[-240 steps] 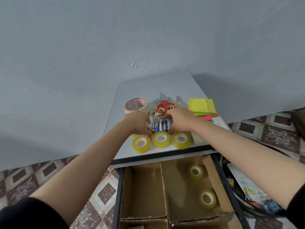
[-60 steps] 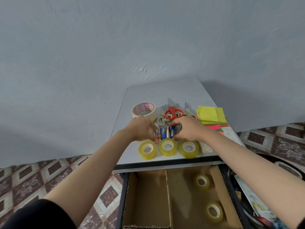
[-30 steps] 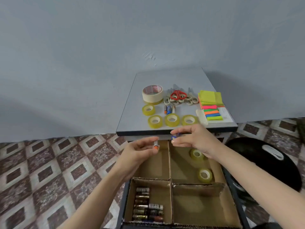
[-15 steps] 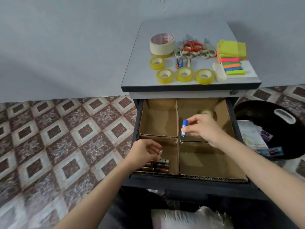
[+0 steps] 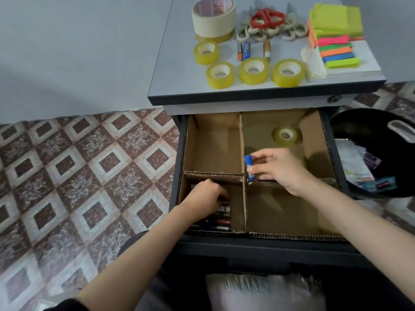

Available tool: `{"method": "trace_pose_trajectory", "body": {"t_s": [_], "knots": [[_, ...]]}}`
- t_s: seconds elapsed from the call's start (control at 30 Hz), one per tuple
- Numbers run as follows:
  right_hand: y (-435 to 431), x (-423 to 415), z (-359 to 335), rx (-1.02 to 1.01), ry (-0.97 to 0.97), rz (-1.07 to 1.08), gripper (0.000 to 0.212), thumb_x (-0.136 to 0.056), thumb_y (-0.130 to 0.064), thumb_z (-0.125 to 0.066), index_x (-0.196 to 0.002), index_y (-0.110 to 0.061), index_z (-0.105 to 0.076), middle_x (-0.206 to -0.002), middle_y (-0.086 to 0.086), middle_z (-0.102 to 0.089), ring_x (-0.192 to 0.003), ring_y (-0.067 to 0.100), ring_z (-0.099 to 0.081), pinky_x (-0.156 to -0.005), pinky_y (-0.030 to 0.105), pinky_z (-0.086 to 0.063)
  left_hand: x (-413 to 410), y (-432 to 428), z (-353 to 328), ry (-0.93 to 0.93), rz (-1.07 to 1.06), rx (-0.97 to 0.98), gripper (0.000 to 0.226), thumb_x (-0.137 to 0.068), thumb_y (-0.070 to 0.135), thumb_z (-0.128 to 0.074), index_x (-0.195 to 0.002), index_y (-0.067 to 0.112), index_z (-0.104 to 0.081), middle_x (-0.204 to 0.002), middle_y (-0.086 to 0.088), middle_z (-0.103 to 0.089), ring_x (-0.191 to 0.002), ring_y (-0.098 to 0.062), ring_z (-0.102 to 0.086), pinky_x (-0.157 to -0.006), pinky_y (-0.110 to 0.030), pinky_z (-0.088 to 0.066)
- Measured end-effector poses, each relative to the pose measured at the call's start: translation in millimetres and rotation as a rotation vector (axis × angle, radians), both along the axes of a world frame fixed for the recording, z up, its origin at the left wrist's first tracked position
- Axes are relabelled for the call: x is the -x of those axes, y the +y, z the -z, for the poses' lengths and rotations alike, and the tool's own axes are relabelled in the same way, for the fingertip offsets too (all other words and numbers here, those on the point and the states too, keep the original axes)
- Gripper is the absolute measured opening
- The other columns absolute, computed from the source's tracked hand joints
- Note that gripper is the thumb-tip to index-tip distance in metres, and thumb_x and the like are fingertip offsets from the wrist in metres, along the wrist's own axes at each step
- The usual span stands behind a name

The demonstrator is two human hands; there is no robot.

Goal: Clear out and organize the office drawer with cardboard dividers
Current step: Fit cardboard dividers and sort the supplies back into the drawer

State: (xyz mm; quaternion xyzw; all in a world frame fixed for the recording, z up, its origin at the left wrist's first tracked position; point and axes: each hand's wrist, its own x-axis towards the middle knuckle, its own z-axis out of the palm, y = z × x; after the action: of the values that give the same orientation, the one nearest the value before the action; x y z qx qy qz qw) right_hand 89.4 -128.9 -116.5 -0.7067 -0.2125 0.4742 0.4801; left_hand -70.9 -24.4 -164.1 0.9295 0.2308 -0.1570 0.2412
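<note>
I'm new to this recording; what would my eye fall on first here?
The right hand pinches a blue battery above the cardboard dividers of the open drawer, while the left hand reaches into the front-left compartment among other batteries. On the cabinet top behind lie yellow tape rolls and red scissors.

The open drawer [image 5: 269, 243] sits at frame centre, and its cardboard dividers [image 5: 242, 140] split it into four compartments. The lower-left one holds stacked batteries [image 5: 221, 217] with the left hand [image 5: 207, 195] on them. A tape roll [image 5: 285, 135] lies in the upper-right one. The right hand [image 5: 280, 169] holds a single battery [image 5: 249, 166] over the dividers' crossing. On the cabinet top [image 5: 179, 63] above, scissors [image 5: 267, 19] lie behind a row of rolls [image 5: 253, 70].
</note>
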Motion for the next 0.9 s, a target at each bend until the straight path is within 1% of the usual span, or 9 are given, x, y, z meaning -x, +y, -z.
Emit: {"method": "trace_pose_trajectory", "body": {"t_s": [0.23,0.4,0.47,0.53,0.6,0.67,0.73,0.83,0.9], "knots": [[0,0,3,0.03,-0.048,-0.009,0.022,-0.077,0.005,-0.069,-0.084,-0.016,-0.063,-0.084,0.006,-0.068,-0.076,0.014,-0.067,-0.066,0.022,-0.057,4,-3,1,-0.036,0.052,-0.031,0.032,-0.09,0.005,-0.052,-0.114,0.018,-0.068,-0.122,0.0,-0.062,-0.115,-0.017,-0.054,-0.096,-0.028,-0.042],[-3,2,-1,0.0,-0.029,0.048,0.019,-0.079,0.007,-0.067,-0.09,-0.008,-0.063,-0.087,0.011,-0.067,-0.074,0.017,-0.067,-0.062,0.021,-0.058,15,-3,-6,-0.092,0.027,-0.056,0.027,-0.091,0.013,-0.053,-0.115,0.016,-0.067,-0.117,-0.002,-0.063,-0.111,-0.02,-0.055,-0.096,-0.032,-0.043],[-5,1,-8,-0.015,-0.031,0.054,0.019,-0.08,0.007,-0.066,-0.096,-0.003,-0.063,-0.088,0.012,-0.066,-0.074,0.019,-0.066,-0.063,0.023,-0.059,25,-3,-13,-0.25,-0.025,-0.06,0.023,-0.09,0.014,-0.056,-0.11,0.013,-0.069,-0.109,-0.002,-0.065,-0.104,-0.02,-0.058,-0.092,-0.034,-0.046],[-7,2,-19,-0.03,-0.067,0.017,0.018,-0.081,0.007,-0.065,-0.095,-0.003,-0.063,-0.088,0.014,-0.064,-0.074,0.02,-0.065,-0.063,0.027,-0.059,38,-1,-18,-0.507,-0.113,-0.134,0.02,-0.087,0.015,-0.059,-0.102,0.01,-0.071,-0.101,-0.002,-0.068,-0.097,-0.018,-0.061,-0.086,-0.032,-0.05],[-6,6,-31,-0.028,-0.148,-0.065,0.018,-0.081,0.007,-0.065,-0.094,-0.005,-0.063,-0.087,0.012,-0.063,-0.072,0.02,-0.065,-0.06,0.027,-0.059,50,3,-21,-0.678,-0.261,-0.194,0.027,-0.088,0.023,-0.055,-0.108,0.011,-0.069,-0.109,-0.001,-0.065,-0.103,-0.014,-0.058,-0.091,-0.025,-0.044],[-3,16,-40,-0.014,-0.248,-0.178,0.019,-0.08,0.007,-0.066,-0.094,-0.006,-0.064,-0.086,0.011,-0.065,-0.07,0.019,-0.066,-0.06,0.025,-0.059,59,6,-20,-0.658,-0.399,-0.095,0.041,-0.092,0.034,-0.043,-0.125,0.015,-0.059,-0.132,0.006,-0.052,-0.122,-0.007,-0.044,-0.106,-0.024,-0.03],[3,30,-46,0.002,-0.383,-0.318,0.02,-0.079,0.003,-0.068,-0.09,-0.013,-0.064,-0.086,0.006,-0.067,-0.073,0.018,-0.068,-0.066,0.024,-0.058,63,4,-17,-0.593,-0.416,0.052,0.051,-0.093,0.039,-0.032,-0.139,0.019,-0.042,-0.146,0.014,-0.03,-0.135,-0.001,-0.026,-0.114,-0.024,-0.016],[16,57,-42,0.013,-0.545,-0.507,0.02,-0.081,-0.003,-0.068,-0.09,-0.019,-0.063,-0.083,-0.001,-0.066,-0.071,0.014,-0.064,-0.072,0.026,-0.054,62,2,-15,-0.595,-0.475,0.234,0.059,-0.092,0.042,-0.023,-0.147,0.02,-0.02,-0.153,0.015,-0.009,-0.139,0.004,-0.006,-0.111,-0.011,-0.005],[21,73,-28,0.044,-0.669,-0.655,0.017,-0.084,-0.004,-0.064,-0.096,-0.015,-0.063,-0.085,0.002,-0.065,-0.071,0.015,-0.061,-0.074,0.03,-0.052,61,5,-16,-0.583,-0.513,0.287,0.062,-0.092,0.044,-0.018,-0.148,0.019,-0.013,-0.155,0.012,-0.004,-0.141,0.003,0.0,-0.113,-0.013,-0.001]]}}
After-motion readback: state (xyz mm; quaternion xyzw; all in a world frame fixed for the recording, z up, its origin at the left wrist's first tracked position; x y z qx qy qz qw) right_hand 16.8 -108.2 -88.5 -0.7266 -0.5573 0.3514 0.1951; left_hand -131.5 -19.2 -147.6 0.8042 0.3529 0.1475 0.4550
